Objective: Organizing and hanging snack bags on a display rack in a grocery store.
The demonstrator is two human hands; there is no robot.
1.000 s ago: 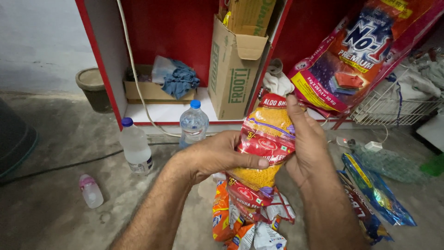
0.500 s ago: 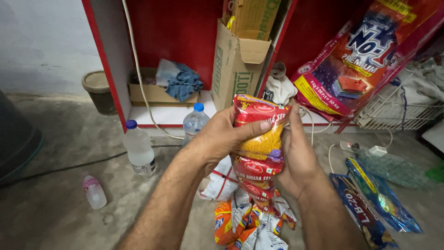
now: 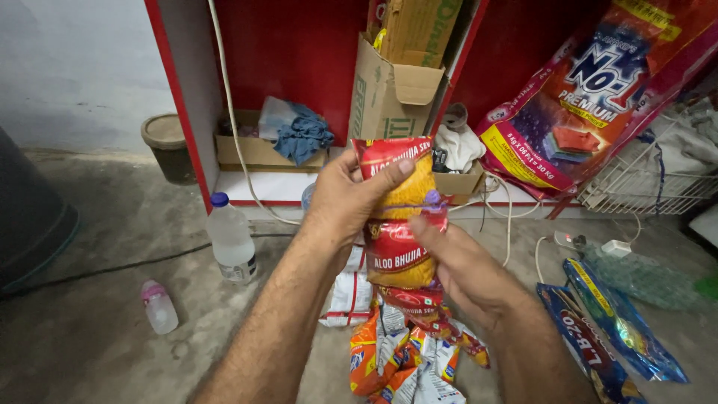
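Note:
My left hand (image 3: 345, 196) grips the top packet of a hanging strip of red and yellow snack packets (image 3: 398, 224), thumb across its front. My right hand (image 3: 456, 262) holds the second packet of the strip from the right side, fingers under the seam between the two. More packets of the strip trail down to a heap of orange, red and white packets (image 3: 404, 359) on the floor.
A red shelf unit (image 3: 299, 60) stands ahead with a cardboard box (image 3: 393, 97), cloths and a large red detergent sack (image 3: 583, 105). A clear water bottle (image 3: 232, 239) and a small bottle (image 3: 159, 307) stand on the concrete floor at left. Blue packets (image 3: 598, 337) lie at right.
Both hands have shifted along the snack strip. The left hand now holds the top packet from the front, and the right hand has dropped lower to the second packet.

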